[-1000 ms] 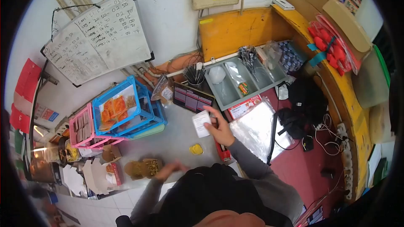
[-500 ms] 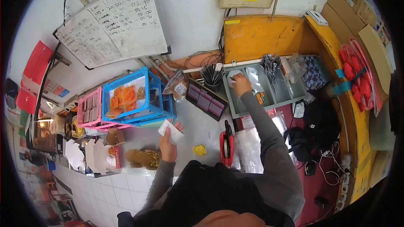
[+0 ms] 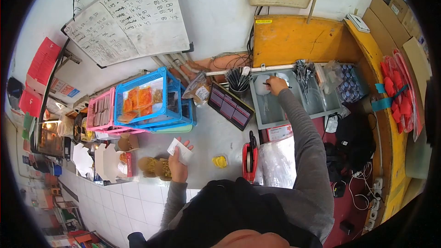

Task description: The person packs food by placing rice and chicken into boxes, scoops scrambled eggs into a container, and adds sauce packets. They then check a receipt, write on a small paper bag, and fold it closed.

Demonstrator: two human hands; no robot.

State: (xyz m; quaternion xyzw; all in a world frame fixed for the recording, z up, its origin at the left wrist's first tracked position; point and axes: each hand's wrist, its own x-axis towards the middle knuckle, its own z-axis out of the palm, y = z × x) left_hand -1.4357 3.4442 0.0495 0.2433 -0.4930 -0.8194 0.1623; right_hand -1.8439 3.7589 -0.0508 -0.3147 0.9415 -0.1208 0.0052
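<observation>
My left hand [image 3: 179, 165] is closed on a white paper slip [image 3: 179, 150], which has faint print and is held between thumb and fingers above the steel table [image 3: 204, 151]. My right hand [image 3: 277, 85] reaches over the left compartment of a grey divided tray [image 3: 263, 124]. Its fingers pinch a small dark stick-like object [image 3: 266, 83], whose kind is too small to tell. Under that hand lies whitish, clear plastic [image 3: 262, 88]. Black-handled items stand in a dark cup [image 3: 237, 81] just left of the tray, beside a tablet [image 3: 229, 106].
Stacked blue baskets [image 3: 158, 115] and a pink basket [image 3: 101, 110] stand at left. Near the front are open food boxes [image 3: 108, 163], a yellow item [image 3: 220, 161] and a red tape dispenser [image 3: 249, 158]. Clear plastic bags [image 3: 278, 160] lie under my right arm.
My right hand has moved a little right within the tray's left compartment, and a dark stick-like object now shows in its fingers. My left hand still holds the slip. The view has shifted slightly.
</observation>
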